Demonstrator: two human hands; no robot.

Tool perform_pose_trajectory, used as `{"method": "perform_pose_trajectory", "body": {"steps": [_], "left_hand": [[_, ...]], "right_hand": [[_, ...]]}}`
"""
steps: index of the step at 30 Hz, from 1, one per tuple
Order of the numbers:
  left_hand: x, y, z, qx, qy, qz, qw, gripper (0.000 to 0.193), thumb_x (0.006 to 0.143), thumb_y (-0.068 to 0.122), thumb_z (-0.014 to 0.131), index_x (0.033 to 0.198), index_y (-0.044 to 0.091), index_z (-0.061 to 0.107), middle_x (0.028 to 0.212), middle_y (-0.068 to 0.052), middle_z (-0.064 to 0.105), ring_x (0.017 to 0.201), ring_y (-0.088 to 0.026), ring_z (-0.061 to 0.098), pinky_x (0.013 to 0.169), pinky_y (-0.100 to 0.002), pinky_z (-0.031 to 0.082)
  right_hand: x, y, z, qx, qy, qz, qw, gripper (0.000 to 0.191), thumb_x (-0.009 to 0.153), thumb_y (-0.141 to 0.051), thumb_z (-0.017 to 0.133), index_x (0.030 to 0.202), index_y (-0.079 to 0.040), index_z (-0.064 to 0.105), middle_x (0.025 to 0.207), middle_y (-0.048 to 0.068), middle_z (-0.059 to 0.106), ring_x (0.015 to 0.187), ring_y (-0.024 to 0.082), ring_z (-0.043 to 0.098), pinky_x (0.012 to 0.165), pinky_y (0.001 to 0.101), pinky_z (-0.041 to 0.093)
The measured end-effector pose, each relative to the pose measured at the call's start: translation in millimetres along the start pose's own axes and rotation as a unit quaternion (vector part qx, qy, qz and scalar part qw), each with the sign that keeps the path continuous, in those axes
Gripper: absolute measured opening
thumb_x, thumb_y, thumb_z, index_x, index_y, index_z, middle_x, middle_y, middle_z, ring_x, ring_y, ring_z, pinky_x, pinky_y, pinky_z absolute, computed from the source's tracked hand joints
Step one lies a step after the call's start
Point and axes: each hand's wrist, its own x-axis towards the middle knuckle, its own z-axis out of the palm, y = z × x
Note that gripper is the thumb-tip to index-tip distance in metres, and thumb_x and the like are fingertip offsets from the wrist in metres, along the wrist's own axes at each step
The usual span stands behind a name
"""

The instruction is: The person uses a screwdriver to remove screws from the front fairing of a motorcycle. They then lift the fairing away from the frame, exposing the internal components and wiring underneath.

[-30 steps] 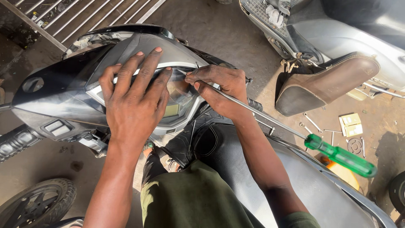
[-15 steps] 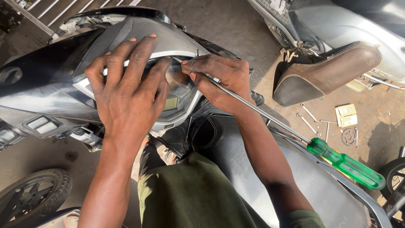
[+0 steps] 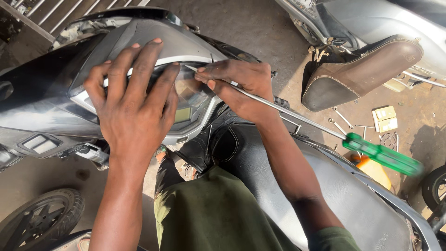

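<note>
right hand [image 3: 241, 86] pinching screwdriver [image 3: 297, 116], left hand [image 3: 132, 107] flat

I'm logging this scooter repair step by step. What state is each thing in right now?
Left hand: spread flat on the instrument cluster.
Right hand: gripping the screwdriver shaft near its tip.
Screwdriver: long, green-handled, tip at the cluster's upper edge.
Instrument cluster: on the handlebar, partly covered.
Brown seat: detached, tilted beside another scooter.
Wrenches: lying loose on the ground.
</note>
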Motion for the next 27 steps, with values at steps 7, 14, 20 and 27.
{"method": "perform_pose_trajectory", "body": {"steps": [7,14,20,27], "left_hand": [[-2,0,2,0.006,0.018,-0.015,1.000,0.008,0.099,0.002,0.078,0.105,0.005,0.074,0.140,-0.004,0.065,0.137,-0.020,0.057,0.115,-0.040,0.038],[-6,3,4,0.010,0.011,-0.016,1.000,0.011,0.103,0.010,0.080,0.113,0.008,0.075,0.147,-0.007,0.062,0.141,-0.025,0.055,0.123,-0.047,0.034],[-5,15,6,0.084,-0.083,0.036,0.992,0.030,0.104,0.038,0.077,0.131,0.024,0.075,0.162,-0.013,0.046,0.150,-0.033,0.037,0.118,-0.067,0.022],[-8,23,18,0.110,-0.106,0.019,0.988,0.037,0.100,0.046,0.079,0.133,0.030,0.071,0.169,-0.015,0.034,0.154,-0.038,0.026,0.117,-0.072,0.016]], "right_hand": [[-17,15,-3,0.057,0.026,0.023,0.998,0.013,0.094,0.003,0.072,0.106,0.001,0.074,0.104,0.012,0.079,0.105,0.025,0.079,0.094,0.0347,0.065],[-36,26,-1,0.090,0.075,0.014,0.993,0.008,0.096,-0.001,0.070,0.103,0.000,0.071,0.102,0.014,0.078,0.104,0.025,0.079,0.086,0.0322,0.065],[-52,23,-1,0.100,0.092,0.060,0.989,0.010,0.096,-0.003,0.070,0.104,0.002,0.073,0.103,0.016,0.078,0.099,0.024,0.080,0.085,0.0320,0.066],[-52,21,-7,0.110,0.104,0.036,0.988,0.011,0.097,-0.005,0.072,0.105,0.002,0.072,0.104,0.016,0.078,0.100,0.024,0.079,0.088,0.0318,0.065]]}}
